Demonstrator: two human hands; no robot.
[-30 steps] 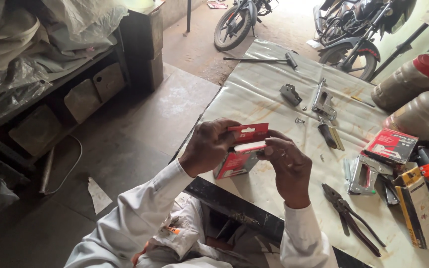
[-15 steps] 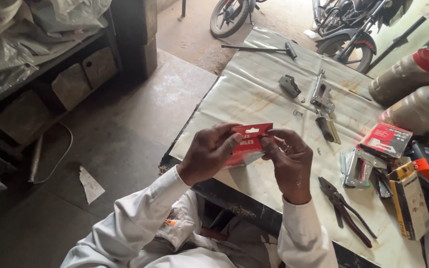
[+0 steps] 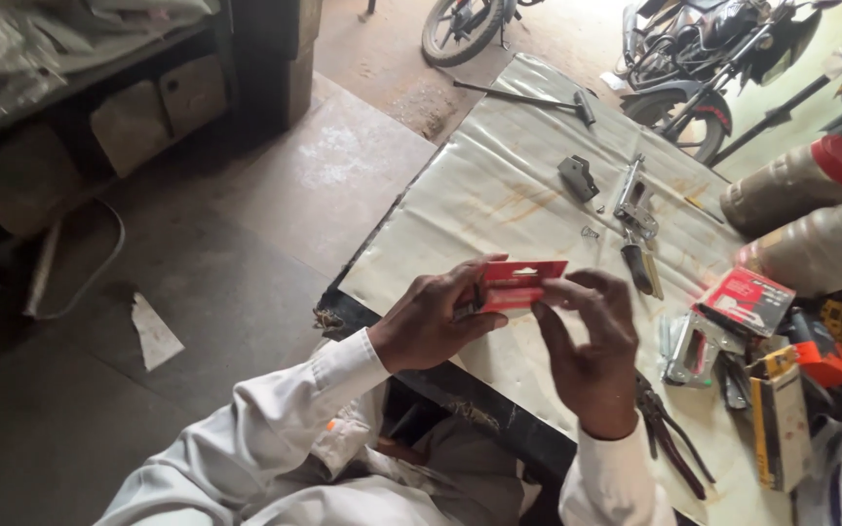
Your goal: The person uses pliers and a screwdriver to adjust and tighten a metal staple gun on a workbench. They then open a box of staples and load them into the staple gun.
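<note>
Both hands meet on one small red packet [image 3: 518,285], raised just above the tabletop [image 3: 499,195] in front of my chest. My left hand [image 3: 436,317] has the firmer grip: thumb and fingers are clenched around the packet's left end and lower edge. My right hand [image 3: 587,336] stands upright beside it, palm turned toward me, with its fingertips touching the packet's right edge; whether they pinch it or only rest against it, I cannot tell. White sleeves cover both of my arms. A pale, creased plastic sheet covers the tabletop. Just right of my right wrist lie dark pliers [image 3: 669,438], handles pointing toward the near edge. Farther right sits a cluster of goods: a metal stapler [image 3: 694,346], a red box [image 3: 750,300], a yellow box [image 3: 780,419] and an orange tool [image 3: 821,353]. Beyond the packet, near the middle of the sheet, lie a long metal tool [image 3: 635,219] and a small dark metal part [image 3: 577,177], well apart from my hands. Two large jars lie on their sides at the right edge, one with a red cap [image 3: 799,177]. A long rod [image 3: 528,97] rests at the far end. Past the tabletop stand two motorcycles [image 3: 704,58] on a dusty floor.
</note>
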